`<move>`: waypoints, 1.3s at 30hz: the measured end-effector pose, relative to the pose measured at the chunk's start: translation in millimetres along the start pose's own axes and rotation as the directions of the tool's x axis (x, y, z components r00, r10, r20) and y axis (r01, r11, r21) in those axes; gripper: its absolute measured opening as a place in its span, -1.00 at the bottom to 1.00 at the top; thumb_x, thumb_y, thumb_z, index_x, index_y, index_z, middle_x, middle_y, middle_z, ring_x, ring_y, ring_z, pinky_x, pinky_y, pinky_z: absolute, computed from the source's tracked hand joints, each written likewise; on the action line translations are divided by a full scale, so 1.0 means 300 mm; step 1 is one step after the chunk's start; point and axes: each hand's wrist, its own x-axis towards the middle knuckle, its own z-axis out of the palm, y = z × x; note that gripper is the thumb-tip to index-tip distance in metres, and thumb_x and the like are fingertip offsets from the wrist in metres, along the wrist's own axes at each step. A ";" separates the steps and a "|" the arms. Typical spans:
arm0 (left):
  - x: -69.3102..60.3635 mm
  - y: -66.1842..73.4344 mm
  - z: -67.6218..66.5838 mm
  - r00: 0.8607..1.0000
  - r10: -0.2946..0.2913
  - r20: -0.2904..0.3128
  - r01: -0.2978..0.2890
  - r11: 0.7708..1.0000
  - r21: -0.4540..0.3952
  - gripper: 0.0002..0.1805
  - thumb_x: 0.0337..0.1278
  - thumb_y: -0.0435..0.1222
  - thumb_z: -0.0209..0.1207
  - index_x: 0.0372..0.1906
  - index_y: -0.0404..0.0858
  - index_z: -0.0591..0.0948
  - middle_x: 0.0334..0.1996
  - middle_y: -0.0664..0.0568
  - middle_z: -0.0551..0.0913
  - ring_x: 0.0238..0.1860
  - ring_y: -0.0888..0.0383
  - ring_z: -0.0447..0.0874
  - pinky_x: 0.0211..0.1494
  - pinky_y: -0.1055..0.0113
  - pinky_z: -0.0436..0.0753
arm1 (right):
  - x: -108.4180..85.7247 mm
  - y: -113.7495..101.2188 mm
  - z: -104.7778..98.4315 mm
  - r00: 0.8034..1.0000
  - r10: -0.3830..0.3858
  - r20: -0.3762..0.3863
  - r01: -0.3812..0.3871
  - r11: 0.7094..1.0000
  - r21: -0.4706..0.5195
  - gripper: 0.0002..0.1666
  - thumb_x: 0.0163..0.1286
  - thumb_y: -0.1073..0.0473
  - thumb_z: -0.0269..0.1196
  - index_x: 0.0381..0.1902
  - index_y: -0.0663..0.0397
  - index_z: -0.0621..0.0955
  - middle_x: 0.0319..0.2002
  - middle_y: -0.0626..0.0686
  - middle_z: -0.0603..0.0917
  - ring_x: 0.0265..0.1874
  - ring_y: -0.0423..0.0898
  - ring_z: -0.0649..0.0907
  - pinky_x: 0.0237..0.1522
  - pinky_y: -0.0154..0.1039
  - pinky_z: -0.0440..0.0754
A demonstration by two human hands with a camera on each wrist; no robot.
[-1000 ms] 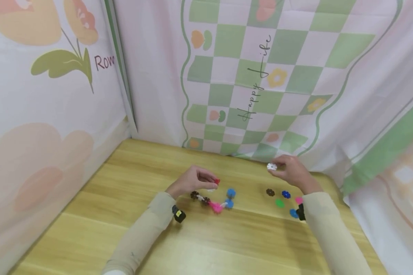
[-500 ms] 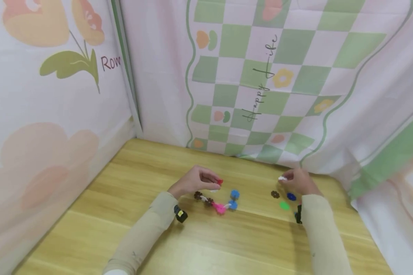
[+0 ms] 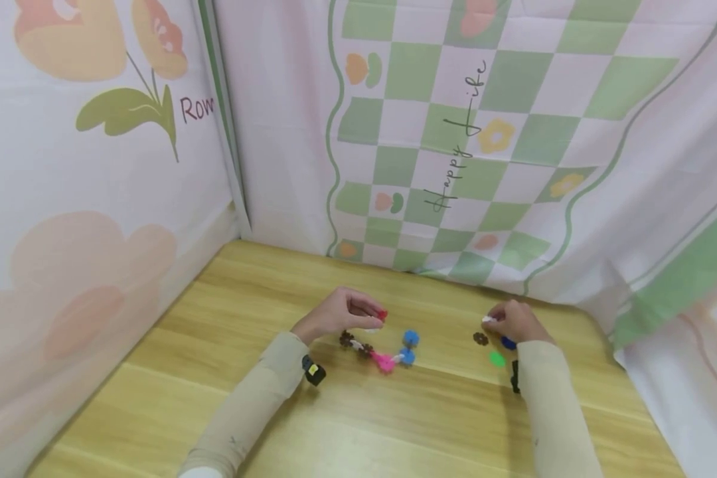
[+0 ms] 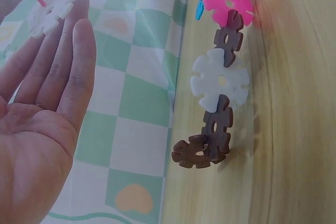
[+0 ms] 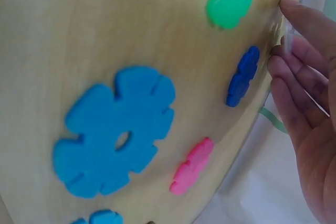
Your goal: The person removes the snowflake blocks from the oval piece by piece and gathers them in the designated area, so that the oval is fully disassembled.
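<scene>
My left hand (image 3: 339, 312) pinches a white notched flower disc (image 4: 51, 11) with a red disc (image 3: 383, 315) joined to it, just above the table. Below that hand lies a chain of interlocked discs: brown (image 4: 214, 127), white (image 4: 220, 80), pink (image 3: 385, 363) and light blue (image 3: 407, 356) pieces. On the right, my right hand (image 3: 518, 322) holds another white disc (image 3: 488, 320) by thumb and fingers, low over the table beside a loose brown disc (image 3: 480, 338). Whether that white disc touches the tabletop, I cannot tell.
Loose discs lie around the right hand: green (image 3: 497, 358), dark blue (image 5: 243, 76), pink (image 5: 191, 165) and light blue (image 5: 113, 132). The wooden table (image 3: 358, 425) meets a checked curtain (image 3: 436, 199) at the back and a printed cloth wall (image 3: 95, 265) on the left.
My right hand has come down from its raised position toward the tabletop, still holding the white disc. The left hand keeps nearly the same place, while the head view has shifted slightly.
</scene>
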 end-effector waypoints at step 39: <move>0.041 0.025 0.075 0.998 0.055 0.040 -0.056 0.998 0.030 -0.68 0.19 -0.23 0.52 0.03 -0.15 0.76 -0.06 0.02 0.86 -0.02 0.15 0.85 0.15 0.26 0.80 | -0.158 -0.702 0.017 0.824 -0.557 -0.109 0.561 0.773 0.297 -0.72 0.45 0.10 0.43 0.04 0.10 0.79 -0.11 0.02 0.86 -0.17 -0.09 0.84 -0.05 -0.22 0.82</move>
